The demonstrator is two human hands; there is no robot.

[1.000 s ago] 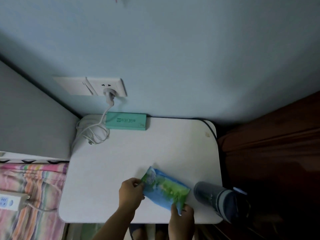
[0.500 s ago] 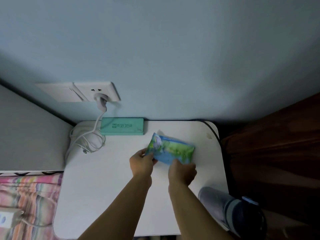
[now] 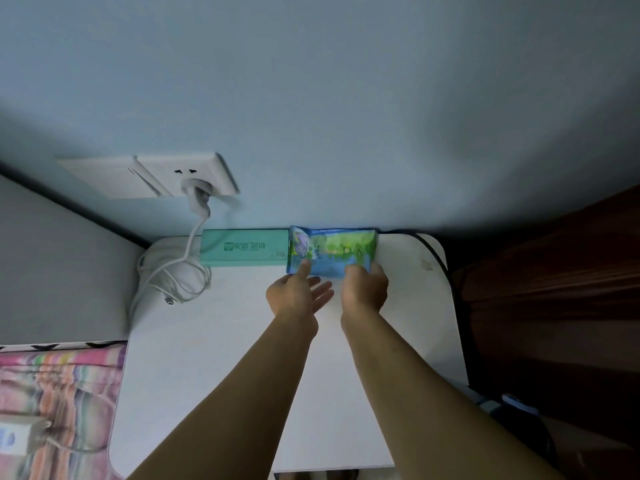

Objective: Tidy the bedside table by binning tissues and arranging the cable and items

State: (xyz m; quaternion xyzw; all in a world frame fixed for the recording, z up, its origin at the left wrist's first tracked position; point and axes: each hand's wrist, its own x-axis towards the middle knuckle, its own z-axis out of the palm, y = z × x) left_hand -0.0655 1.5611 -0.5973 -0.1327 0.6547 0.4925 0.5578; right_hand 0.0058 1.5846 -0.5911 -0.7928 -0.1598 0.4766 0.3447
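Note:
A blue and green tissue pack (image 3: 332, 249) lies at the back of the white bedside table (image 3: 214, 358), against the wall and right beside a teal glasses case (image 3: 244, 249). My right hand (image 3: 365, 289) grips the pack's near right edge. My left hand (image 3: 298, 294) has its fingers spread, with one fingertip touching the pack's near left edge. A white charging cable (image 3: 173, 275) lies coiled at the table's back left corner, plugged into the wall socket (image 3: 197, 176).
A dark bottle (image 3: 516, 410) shows partly behind my right forearm at the table's right edge. A black cable (image 3: 436, 258) runs along the back right edge. A striped bed cover (image 3: 59, 403) with a power strip (image 3: 14, 438) lies left. Dark wooden furniture (image 3: 554, 306) stands right.
Both hands carried the tissue pack from the table's front edge to the back, setting it against the wall beside the teal case. My left hand has opened off it.

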